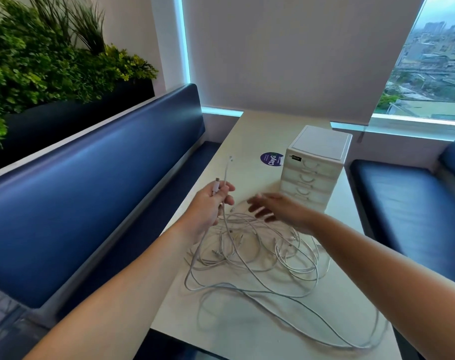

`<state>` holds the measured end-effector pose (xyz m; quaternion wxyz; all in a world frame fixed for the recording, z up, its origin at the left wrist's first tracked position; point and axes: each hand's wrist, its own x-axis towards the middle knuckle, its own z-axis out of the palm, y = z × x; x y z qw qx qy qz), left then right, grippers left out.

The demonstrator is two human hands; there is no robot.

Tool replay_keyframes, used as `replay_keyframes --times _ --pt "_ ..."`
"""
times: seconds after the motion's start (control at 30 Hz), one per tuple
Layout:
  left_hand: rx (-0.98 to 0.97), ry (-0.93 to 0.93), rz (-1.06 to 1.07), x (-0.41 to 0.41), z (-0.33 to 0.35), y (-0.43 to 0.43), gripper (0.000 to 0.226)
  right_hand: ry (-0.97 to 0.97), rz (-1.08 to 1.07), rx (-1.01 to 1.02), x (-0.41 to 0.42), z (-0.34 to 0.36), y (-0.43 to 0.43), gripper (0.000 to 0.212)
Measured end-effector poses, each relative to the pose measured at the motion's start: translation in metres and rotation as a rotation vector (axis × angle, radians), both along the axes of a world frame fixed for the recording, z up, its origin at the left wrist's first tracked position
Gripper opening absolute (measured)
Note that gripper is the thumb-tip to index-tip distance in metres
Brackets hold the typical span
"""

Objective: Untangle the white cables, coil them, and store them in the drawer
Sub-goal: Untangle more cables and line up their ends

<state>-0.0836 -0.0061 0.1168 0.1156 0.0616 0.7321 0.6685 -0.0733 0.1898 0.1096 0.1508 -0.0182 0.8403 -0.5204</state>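
While the white cables [252, 252] lay in one loose tangle on the table [249, 136], spilling toward its near edge, the left hand [212, 203] was raised over the far-left side of the heap with its fingers curled round two cable ends — a short plug [216, 187] stood up out of the fist, and a longer stretch rose past it to a small connector [231, 158]. The right hand [279, 210] hovered over the tangle, between the left hand and the drawer unit [314, 167], fingers loosely spread and holding nothing; it was blurred, so whether it touched any strand could not be told. The drawer unit stood at the far right of the table, its drawers apparently shut, with a round sticker [271, 159] just beside it. The cables looked light, thin and limp, likely to slide easily over the smooth top yet to snag wherever loops crossed, so a hard pull would probably tighten knots rather than free them. The sensible hold seemed to be at the stiff plug ends — as the left hand had them — feeding one cable out loop by loop while the other hand lifted the crossings clear.
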Motion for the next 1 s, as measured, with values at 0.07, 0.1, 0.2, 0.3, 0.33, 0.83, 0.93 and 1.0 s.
replay_keyframes --times 0.07,0.1,0.2,0.3,0.33,0.83,0.93,1.0 --pt "-0.055 0.034 -0.056 0.005 0.000 0.004 0.020 -0.012 -0.078 -0.174 -0.010 0.011 -0.017 0.047" --pt "-0.076 0.042 -0.083 0.008 -0.001 0.005 0.019 -0.016 -0.117 -0.266 -0.014 0.016 -0.024 0.046" --pt "-0.141 0.065 -0.176 0.013 0.000 0.007 0.018 0.038 -0.226 -0.495 -0.021 0.026 -0.041 0.029" --pt "-0.184 0.102 -0.193 0.017 0.003 0.004 0.025 0.177 -0.293 -0.488 -0.024 0.031 -0.049 0.022" --pt "-0.176 0.092 -0.164 0.017 0.002 0.002 0.029 0.218 -0.304 -0.465 -0.024 0.032 -0.050 0.020" --pt "-0.032 -0.040 -0.150 -0.006 -0.003 -0.039 0.031 0.099 -0.205 -0.390 0.013 0.002 -0.071 0.015" --pt "-0.098 -0.011 -0.213 -0.007 -0.003 -0.040 0.039 0.167 -0.289 -0.309 0.010 0.000 -0.081 0.014" --pt "-0.158 0.013 -0.248 -0.008 -0.002 -0.042 0.045 0.188 -0.303 -0.296 0.009 0.000 -0.085 0.008"
